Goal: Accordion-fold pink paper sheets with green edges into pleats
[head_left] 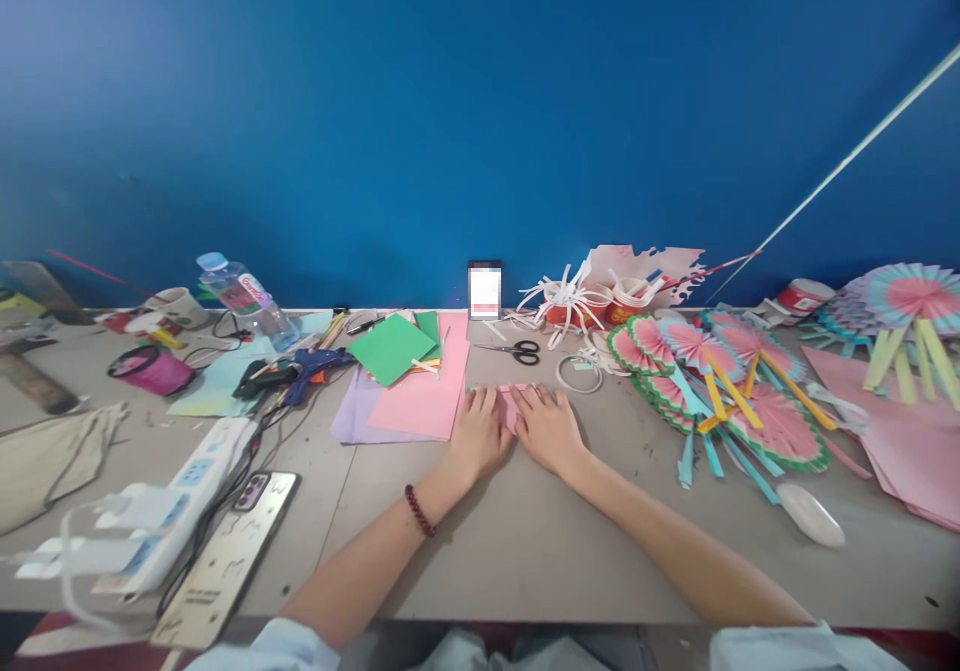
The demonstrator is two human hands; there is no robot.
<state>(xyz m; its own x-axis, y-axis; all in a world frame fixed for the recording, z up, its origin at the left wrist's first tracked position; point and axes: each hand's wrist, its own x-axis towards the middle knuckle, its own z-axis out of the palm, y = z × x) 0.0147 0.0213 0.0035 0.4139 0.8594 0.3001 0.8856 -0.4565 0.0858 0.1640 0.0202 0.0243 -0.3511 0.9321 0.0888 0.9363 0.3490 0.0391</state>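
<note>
A small piece of pink paper [509, 409] with a folded far edge lies on the table between my hands. My left hand [480, 429], with a dark red bead bracelet on its wrist, grips the paper's left side. On its right side my right hand [551, 429] holds it down, fingers bent over the far edge. My palms hide much of the paper. Just beyond my fingers lie black-handled scissors [523, 352], and a pale ring [579, 373] sits to their right. Green sheets [391, 349] rest on larger pink sheets [420, 406] to the left.
Paper fans [787, 426] and a white oval object [811, 515] lie to the right. Left are a power strip [191, 496], a phone [232, 556], a blue glue gun [315, 371] and a bottle [247, 296]. A blue wall [480, 131] stands behind the table.
</note>
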